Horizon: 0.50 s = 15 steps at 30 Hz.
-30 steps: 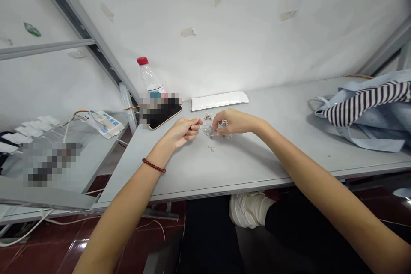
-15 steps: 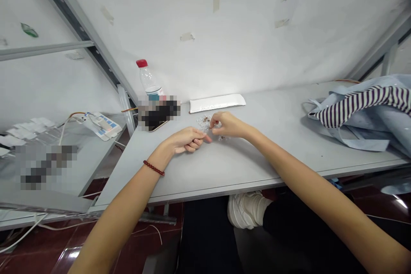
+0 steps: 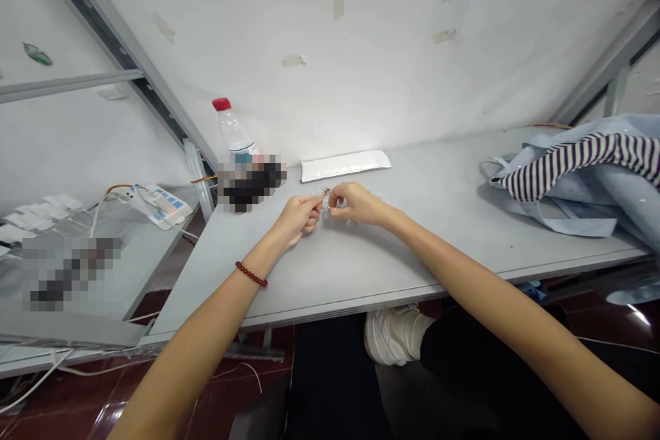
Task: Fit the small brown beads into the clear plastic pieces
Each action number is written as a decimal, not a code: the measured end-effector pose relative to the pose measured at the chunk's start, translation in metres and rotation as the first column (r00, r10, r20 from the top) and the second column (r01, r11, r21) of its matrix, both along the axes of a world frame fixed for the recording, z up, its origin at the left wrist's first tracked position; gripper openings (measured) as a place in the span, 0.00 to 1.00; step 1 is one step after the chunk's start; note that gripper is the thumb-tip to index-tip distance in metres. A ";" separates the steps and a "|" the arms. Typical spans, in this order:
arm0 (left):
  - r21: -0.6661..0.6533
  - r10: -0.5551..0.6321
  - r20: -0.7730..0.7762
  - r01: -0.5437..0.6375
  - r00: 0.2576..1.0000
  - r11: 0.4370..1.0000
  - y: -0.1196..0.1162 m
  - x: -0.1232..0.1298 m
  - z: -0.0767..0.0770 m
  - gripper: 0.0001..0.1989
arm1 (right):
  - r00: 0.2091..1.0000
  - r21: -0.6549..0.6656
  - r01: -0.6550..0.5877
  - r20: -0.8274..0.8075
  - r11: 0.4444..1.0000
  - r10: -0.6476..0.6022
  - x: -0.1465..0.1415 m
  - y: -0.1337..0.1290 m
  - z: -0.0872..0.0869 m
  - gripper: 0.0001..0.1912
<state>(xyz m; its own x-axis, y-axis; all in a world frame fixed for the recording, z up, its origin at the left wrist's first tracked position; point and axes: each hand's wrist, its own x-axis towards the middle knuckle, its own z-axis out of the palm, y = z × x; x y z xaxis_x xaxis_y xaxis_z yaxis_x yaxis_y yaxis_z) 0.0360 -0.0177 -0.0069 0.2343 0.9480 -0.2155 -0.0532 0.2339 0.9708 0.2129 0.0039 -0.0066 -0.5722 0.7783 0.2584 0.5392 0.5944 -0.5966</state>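
Around the hands, a white wrapped packet lies at 12 o'clock on the grey table, just beyond the fingers and not in their way. At 11 o'clock stand a clear plastic bottle with a red cap and a pixelated dark object. A striped cloth bag sits at 3 o'clock, and a power strip lies on a lower shelf at 9 o'clock.

The clear plastic cluster sits mid-table, at 12 o'clock from the person's lap, flecked with brownish bits. The left hand and right hand meet at it, each pinched closed, thumb against fingers, apparently gripping it from either side. The fingers hide most of the cluster, and its transparency and small size make its shape and exact number of pieces hard to make out.
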 end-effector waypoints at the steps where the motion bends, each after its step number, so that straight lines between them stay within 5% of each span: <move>1: 0.027 0.065 0.029 -0.066 0.997 0.997 0.001 0.000 0.001 0.17 | 1.000 0.009 -0.007 0.024 1.000 0.007 0.000 0.001 -0.001 0.03; 3: 0.030 0.154 0.110 -0.158 0.982 0.987 0.004 -0.004 0.005 0.16 | 0.998 0.020 -0.024 0.053 1.000 0.023 0.001 0.002 -0.002 0.03; 6: -0.083 0.151 0.220 -0.136 0.964 0.987 0.008 -0.013 0.009 0.12 | 0.997 0.050 -0.040 0.068 0.998 0.036 0.003 0.007 -0.002 0.04; 12: -0.263 0.005 0.170 0.041 0.985 0.964 0.007 -0.016 0.012 0.10 | 0.991 0.001 0.126 -0.041 0.992 -0.125 0.028 0.016 0.016 0.04; 15: -0.294 -0.175 0.047 0.181 0.983 0.938 0.001 -0.011 0.010 0.10 | 0.998 -0.187 0.041 0.060 0.981 -0.031 0.042 0.015 0.026 0.03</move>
